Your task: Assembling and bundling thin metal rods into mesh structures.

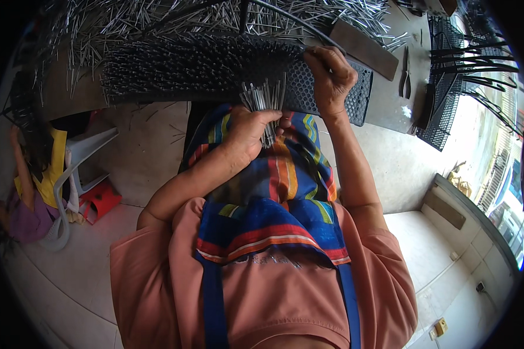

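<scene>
My left hand [247, 131] is wrapped round a bundle of thin silvery metal rods [265, 98], held above my lap with its upper ends fanned out. Before me on the table lies a long dark tray [361, 98] with a honeycomb of round holes. Many upright rods [174, 67] fill the holes on its left and middle, while holes at its right end show bare. Over that right part is my right hand [335, 75], its fingers pinched together at the far edge of the tray. What those fingers hold, if anything, is hidden.
Loose rods [215, 20] lie heaped behind the tray. A flat brown block [364, 49], pliers [405, 72] and a black mesh rack [439, 110] are to the right. At left, another person in yellow and purple [32, 198] is near a white chair [90, 157] and a red object [101, 202].
</scene>
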`<state>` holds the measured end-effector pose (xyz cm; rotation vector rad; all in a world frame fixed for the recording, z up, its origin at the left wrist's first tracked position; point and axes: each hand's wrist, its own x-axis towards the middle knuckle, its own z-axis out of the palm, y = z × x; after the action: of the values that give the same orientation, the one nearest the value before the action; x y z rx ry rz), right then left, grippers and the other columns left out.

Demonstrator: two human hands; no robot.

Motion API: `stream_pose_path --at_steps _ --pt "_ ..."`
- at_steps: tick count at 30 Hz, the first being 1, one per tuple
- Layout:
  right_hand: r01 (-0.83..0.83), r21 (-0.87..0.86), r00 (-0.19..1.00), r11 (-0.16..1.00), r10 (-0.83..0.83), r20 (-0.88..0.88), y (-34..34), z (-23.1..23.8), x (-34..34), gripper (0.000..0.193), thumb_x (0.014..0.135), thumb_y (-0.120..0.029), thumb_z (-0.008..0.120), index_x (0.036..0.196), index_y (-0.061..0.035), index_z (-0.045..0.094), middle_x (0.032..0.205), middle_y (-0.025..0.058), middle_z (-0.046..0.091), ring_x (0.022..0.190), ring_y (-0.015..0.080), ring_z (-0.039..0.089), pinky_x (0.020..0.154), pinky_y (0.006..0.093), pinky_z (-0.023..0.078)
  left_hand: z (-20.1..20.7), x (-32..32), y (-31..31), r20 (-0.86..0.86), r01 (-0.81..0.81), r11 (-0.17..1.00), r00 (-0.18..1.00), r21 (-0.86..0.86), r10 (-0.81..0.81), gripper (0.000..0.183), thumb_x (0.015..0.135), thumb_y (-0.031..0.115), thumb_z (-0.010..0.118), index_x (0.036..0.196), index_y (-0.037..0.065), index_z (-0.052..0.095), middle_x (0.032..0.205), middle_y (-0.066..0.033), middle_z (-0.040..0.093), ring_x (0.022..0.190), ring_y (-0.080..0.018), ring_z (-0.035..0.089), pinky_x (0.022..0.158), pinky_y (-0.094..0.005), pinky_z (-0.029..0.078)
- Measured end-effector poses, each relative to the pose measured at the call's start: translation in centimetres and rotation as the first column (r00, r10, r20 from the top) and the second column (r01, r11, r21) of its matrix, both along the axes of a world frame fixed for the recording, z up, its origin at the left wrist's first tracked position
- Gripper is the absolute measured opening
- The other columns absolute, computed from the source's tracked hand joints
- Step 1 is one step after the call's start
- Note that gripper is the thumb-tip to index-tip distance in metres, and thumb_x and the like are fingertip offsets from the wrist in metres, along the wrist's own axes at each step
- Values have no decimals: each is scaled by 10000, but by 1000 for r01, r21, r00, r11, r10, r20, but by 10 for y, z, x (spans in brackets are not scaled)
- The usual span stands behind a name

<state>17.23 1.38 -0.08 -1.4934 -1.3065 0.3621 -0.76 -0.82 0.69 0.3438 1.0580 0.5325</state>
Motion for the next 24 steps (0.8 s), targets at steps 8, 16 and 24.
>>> stream_pose_path --at_steps 8,16,24 --pt "6 -21 999 1000 -5 35 7 2 2 102 746 43 715 843 26 688 781 72 667 696 110 622 642 220 486 -1 2 0 27 -31 1000 999 -5 31 125 780 -51 608 894 -30 654 790 -129 694 655 -216 675 514 -299 506" --pt "-9 -16 994 1000 11 109 7 4 6 118 731 47 723 843 21 695 781 79 673 678 123 620 626 231 480 -4 3 0 34 -4 998 999 -70 6 129 790 -69 593 904 -36 645 793 -141 686 648 -221 673 510 -306 514" --pt "-78 -85 984 993 90 155 6 8 7 117 730 55 722 837 19 692 779 81 665 687 130 623 623 232 478 -12 5 -1 88 -21 999 996 -41 25 125 783 -75 595 896 -43 638 785 -146 682 636 -226 670 512 -307 521"
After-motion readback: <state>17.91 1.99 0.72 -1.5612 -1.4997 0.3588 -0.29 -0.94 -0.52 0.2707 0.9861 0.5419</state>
